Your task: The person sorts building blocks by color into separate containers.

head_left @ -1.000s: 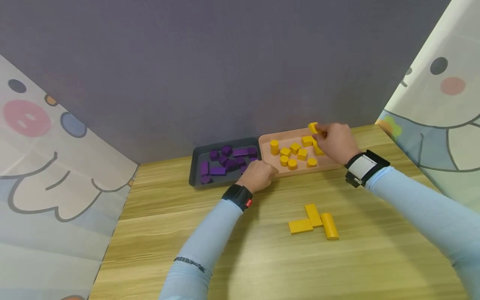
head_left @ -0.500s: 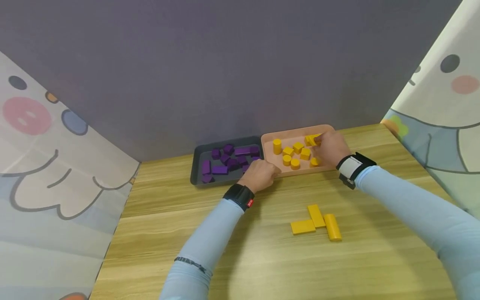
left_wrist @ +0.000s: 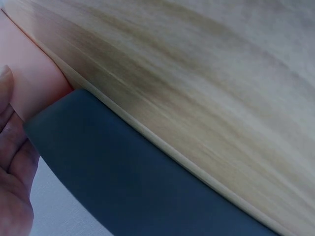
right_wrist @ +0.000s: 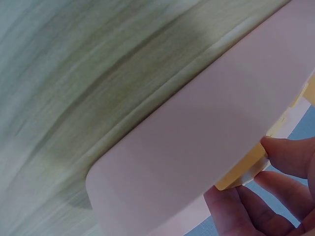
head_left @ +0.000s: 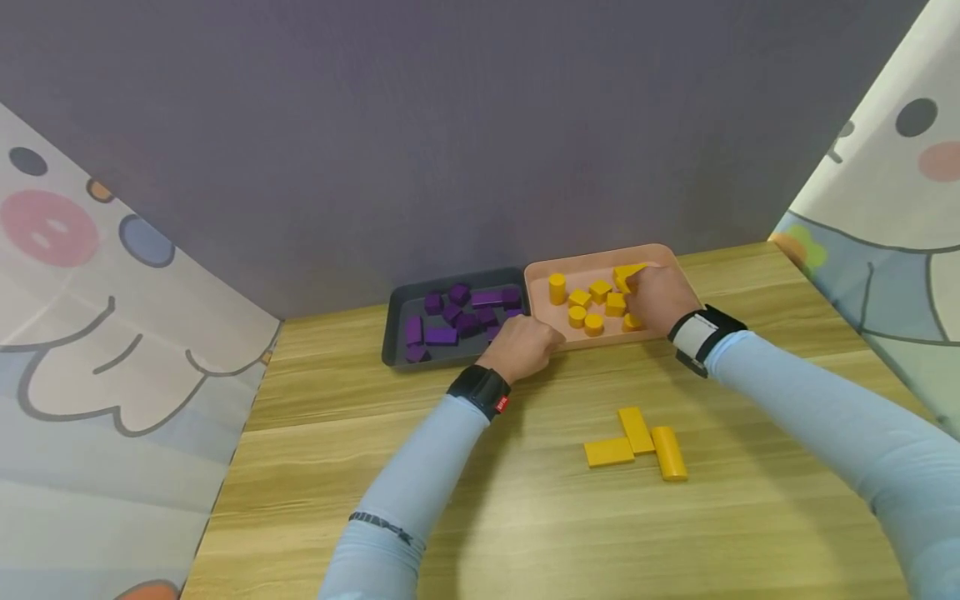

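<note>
Wood table [head_left: 525,517]: pale grain, carrying two trays side by side at the far edge, against a grey wall.
Pink tray [head_left: 667,254]: on the right, touching the grey tray along one side; it holds yellow blocks, both cylinders and cuboids.
Grey tray [head_left: 390,333]: on the left, filled with purple blocks [head_left: 441,336].
Right hand [head_left: 660,296]: inside the pink tray at its right part, fingers curled onto a yellow block [head_left: 625,273] near the far rim. The right wrist view shows fingertips [right_wrist: 290,155] pinching a yellow piece just past the tray's wall [right_wrist: 197,147].
Left hand [head_left: 525,343]: fingers curled loosely at the near edge where the two trays meet. In the left wrist view the fingers [left_wrist: 12,162] lie beside the grey tray's corner [left_wrist: 123,182] and the pink tray's wall [left_wrist: 29,83]; whether they grip a rim I cannot tell.
Loose blocks [head_left: 636,446]: three yellow pieces on the table, well apart from the trays and nearer the person: two flat cuboids touching in an L, and a cylinder [head_left: 669,452] lying on its side just beside them.
Sleeves: light blue on both arms, with a black band on the left wrist and a black and white one on the right.
Side panels: cartoon prints left and right.
</note>
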A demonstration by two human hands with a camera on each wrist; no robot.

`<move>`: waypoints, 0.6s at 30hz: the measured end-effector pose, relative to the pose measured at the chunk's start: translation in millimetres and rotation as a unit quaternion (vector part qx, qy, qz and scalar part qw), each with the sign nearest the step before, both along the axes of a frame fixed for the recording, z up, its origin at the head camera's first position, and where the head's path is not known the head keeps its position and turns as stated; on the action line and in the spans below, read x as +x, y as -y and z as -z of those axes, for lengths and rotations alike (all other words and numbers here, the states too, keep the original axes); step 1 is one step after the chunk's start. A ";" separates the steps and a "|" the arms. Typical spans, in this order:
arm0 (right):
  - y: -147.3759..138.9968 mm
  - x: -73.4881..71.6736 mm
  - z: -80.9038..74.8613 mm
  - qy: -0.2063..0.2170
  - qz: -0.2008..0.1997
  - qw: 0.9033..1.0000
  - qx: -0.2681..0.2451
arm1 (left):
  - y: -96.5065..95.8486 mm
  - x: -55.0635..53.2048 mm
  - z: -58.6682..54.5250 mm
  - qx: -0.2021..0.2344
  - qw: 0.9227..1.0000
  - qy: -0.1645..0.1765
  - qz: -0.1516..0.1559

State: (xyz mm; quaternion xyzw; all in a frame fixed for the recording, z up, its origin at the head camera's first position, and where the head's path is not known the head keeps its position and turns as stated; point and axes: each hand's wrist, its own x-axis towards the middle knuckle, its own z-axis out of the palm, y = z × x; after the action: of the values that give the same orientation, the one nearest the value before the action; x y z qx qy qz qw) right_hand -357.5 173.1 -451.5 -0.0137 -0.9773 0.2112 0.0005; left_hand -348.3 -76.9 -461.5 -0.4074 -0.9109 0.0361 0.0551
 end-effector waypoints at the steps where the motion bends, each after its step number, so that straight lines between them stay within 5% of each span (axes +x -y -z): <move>1: 0.1 -0.2 -0.2 0.000 0.001 1.000 -0.001 | -0.1 0.1 -0.2 -0.001 1.000 -0.001 0.000; 18: -2.0 -0.9 6.9 -0.016 0.003 1.000 0.010 | -0.1 1.3 -2.9 0.002 1.000 0.008 -0.002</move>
State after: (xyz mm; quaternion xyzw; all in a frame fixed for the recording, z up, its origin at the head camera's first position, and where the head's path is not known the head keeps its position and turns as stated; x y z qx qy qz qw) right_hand -358.5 175.1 -458.4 -0.0131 -0.9792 0.2019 0.0166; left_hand -347.1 -76.8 -458.5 -0.4058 -0.9121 0.0314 0.0486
